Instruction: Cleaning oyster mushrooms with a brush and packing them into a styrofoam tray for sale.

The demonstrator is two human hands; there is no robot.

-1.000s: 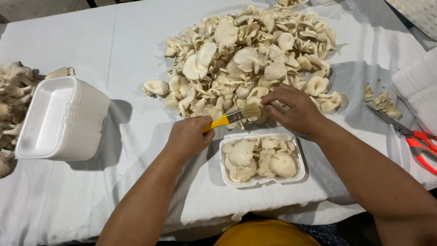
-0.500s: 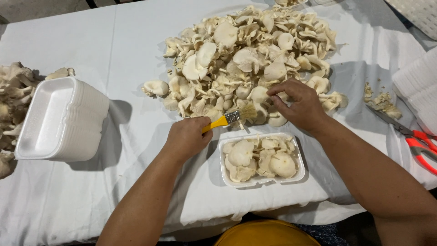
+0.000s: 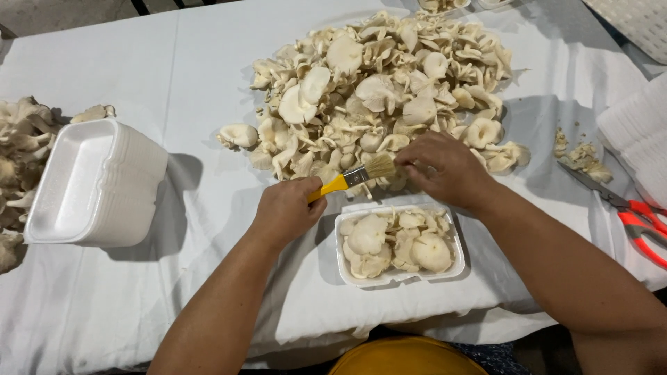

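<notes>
Two hands work at the near edge of the mushroom heap (image 3: pixel 389 83), and much of what they do is hidden. The left hand (image 3: pixel 288 208) is closed around a yellow-handled brush (image 3: pixel 351 178); most of the handle sits inside the fist, with only a short yellow stretch, the metal band and the pale bristles showing. The right hand (image 3: pixel 445 167) lies palm down over the edge of the heap, fingers curled, and I cannot tell what it grips, since its back covers whatever is beneath. The bristles point at that hand's fingertips, just beside them.

Close in front of both hands sits a small white foam tray (image 3: pixel 399 276) holding mushrooms. A stack of empty foam trays (image 3: pixel 90 184) stands well apart on the left of the white-covered surface (image 3: pixel 139 62). More mushrooms at the far left are cut off by the frame, as are the red-handled scissors (image 3: pixel 629 212) at the right.

Compared with half a second ago, the brush has lifted and swung nearer the right hand, where earlier its bristles lay lower against the heap.
</notes>
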